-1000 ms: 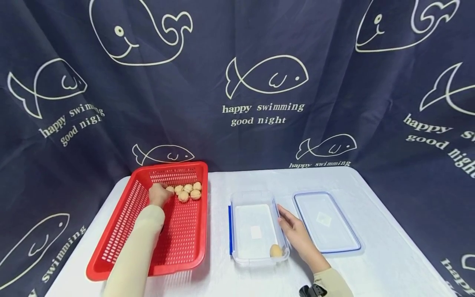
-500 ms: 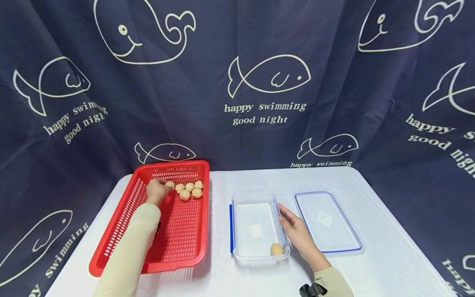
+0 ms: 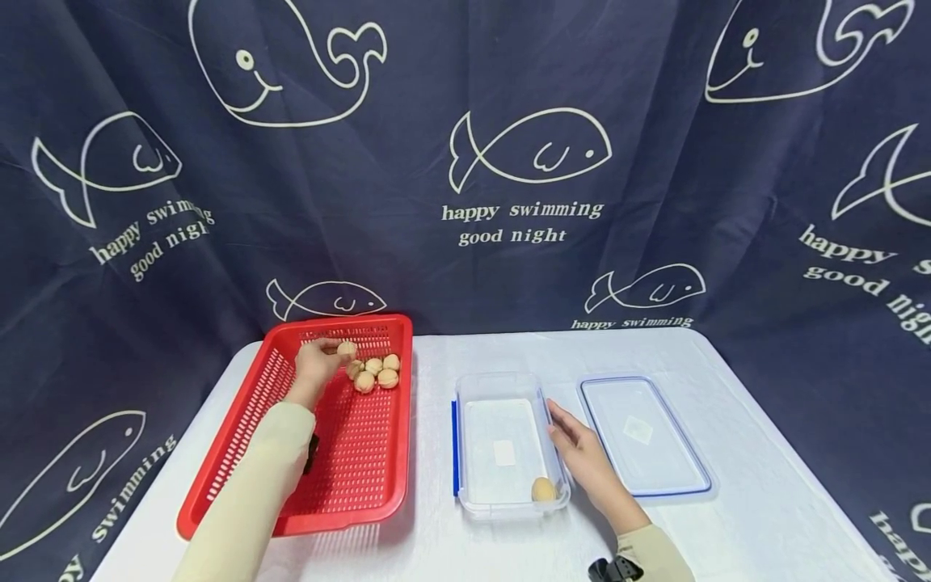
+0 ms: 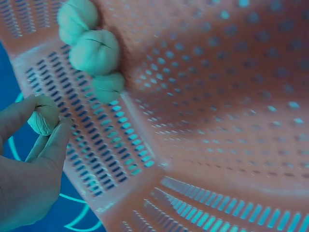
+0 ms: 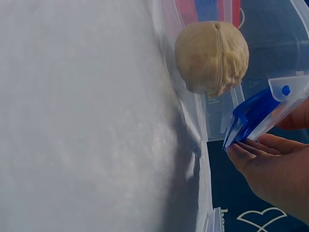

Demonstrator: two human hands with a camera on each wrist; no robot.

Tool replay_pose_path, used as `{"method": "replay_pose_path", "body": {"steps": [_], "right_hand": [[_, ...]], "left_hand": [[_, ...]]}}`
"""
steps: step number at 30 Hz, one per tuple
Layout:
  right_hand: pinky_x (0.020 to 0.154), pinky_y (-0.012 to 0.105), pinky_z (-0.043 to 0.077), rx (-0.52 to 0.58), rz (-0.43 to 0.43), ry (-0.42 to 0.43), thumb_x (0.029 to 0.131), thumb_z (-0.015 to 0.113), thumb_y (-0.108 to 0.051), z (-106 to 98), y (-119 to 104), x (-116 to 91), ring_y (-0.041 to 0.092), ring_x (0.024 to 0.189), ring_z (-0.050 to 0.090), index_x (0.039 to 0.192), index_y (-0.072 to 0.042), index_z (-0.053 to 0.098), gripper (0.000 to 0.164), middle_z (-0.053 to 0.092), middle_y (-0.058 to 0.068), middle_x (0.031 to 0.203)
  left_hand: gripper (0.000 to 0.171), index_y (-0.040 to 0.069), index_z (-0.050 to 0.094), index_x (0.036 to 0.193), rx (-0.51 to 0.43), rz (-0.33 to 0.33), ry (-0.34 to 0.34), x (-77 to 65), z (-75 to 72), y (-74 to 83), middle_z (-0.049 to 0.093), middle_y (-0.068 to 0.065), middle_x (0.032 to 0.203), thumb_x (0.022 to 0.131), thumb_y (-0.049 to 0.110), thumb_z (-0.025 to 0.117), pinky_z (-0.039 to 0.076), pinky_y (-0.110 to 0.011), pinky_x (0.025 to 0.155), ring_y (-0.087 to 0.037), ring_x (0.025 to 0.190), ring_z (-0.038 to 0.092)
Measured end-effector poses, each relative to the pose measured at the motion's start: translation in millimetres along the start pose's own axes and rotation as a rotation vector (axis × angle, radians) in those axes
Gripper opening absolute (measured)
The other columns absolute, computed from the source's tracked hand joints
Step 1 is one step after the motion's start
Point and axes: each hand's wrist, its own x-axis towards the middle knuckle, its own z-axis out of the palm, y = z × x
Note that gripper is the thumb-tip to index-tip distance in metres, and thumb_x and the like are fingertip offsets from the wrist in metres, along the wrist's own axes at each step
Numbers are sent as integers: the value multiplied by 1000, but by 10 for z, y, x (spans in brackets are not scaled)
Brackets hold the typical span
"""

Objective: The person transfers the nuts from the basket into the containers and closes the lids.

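In the left wrist view, my left hand pinches a walnut between thumb and fingertips, raised off the basket's floor. From the head view, this left hand is over the far part of a red perforated basket. Several other walnuts lie clustered just right of it. My right hand touches the right side of a clear plastic box, its fingers fairly straight beside a blue latch. One walnut sits in the box's near right corner.
A clear lid with a blue seal lies on the white-covered table, right of the box. Another blue latch hangs along the box's left side. Behind the table hangs a dark blue curtain printed with fish.
My left hand has taken hold of a walnut at the far end of the basket and lifted it, moving slightly right. The right hand stays at the box.
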Motion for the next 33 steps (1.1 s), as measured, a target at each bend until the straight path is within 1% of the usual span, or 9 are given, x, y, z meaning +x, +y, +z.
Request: {"method": "replay_pose_path", "body": {"steps": [4,9,12,16,18,21,26,29,33], "right_hand": [[109,34,29,-6,1,-2,101,48,-9,-3,-3,7,32,138,33,146,0,36,47,34,19,150],[109,34,29,-6,-9,-4,101,48,-9,-6,-2,11,32,138,33,145,0,36,47,34,19,150],[109,34,29,0,-13,-5,101,47,-9,-5,2,14,33,138,33,145,1,36,47,34,19,151],[109,34,29,-1,-10,0,101,47,-9,-3,5,10,33,138,33,145,0,36,47,34,19,150],[109,34,29,-2,-7,2,101,47,-9,0,6,8,32,138,33,146,0,36,47,34,19,150],[110,34,28,-3,-5,2,101,47,-9,3,4,1,32,138,33,146,0,36,47,34,19,151],[110,34,28,-2,1,1,101,47,-10,5,-5,-13,32,138,33,146,-1,36,47,34,19,151],[110,34,28,-3,3,4,101,47,-11,5,-9,-18,32,138,33,146,-1,36,47,34,19,151],[110,34,27,-4,0,3,102,47,-11,7,-6,-22,32,138,32,146,-1,36,47,34,19,151]], "left_hand": [[38,-6,61,119,-95,0,-21,-61,-1,111,63,-25,114,85,6,69,47,-24,72,-30,102,60],[39,-8,59,122,-233,26,-66,-191,-3,325,61,-27,118,86,3,68,47,-15,68,-19,94,61],[41,-9,56,125,-304,41,-110,-294,10,483,59,-28,120,87,1,67,49,-17,73,-19,97,61],[42,-7,56,126,-345,70,-155,-427,37,669,59,-26,122,87,1,67,50,-18,80,-25,108,61],[41,-4,58,126,-351,86,-172,-490,53,747,61,-24,122,86,2,68,48,-16,79,-23,109,61],[41,-4,58,126,-406,117,-206,-600,88,858,61,-23,123,86,1,68,48,-14,77,-24,109,61],[43,-3,59,126,-486,153,-248,-855,142,1086,60,-22,123,84,-3,69,50,-12,75,-27,113,60],[43,-2,60,125,-524,165,-263,-1010,190,1204,61,-21,121,82,-5,70,52,-16,79,-27,111,62],[44,-1,61,124,-580,181,-297,-1221,261,1319,63,-18,121,82,-7,70,53,-25,87,-26,109,63]]}}
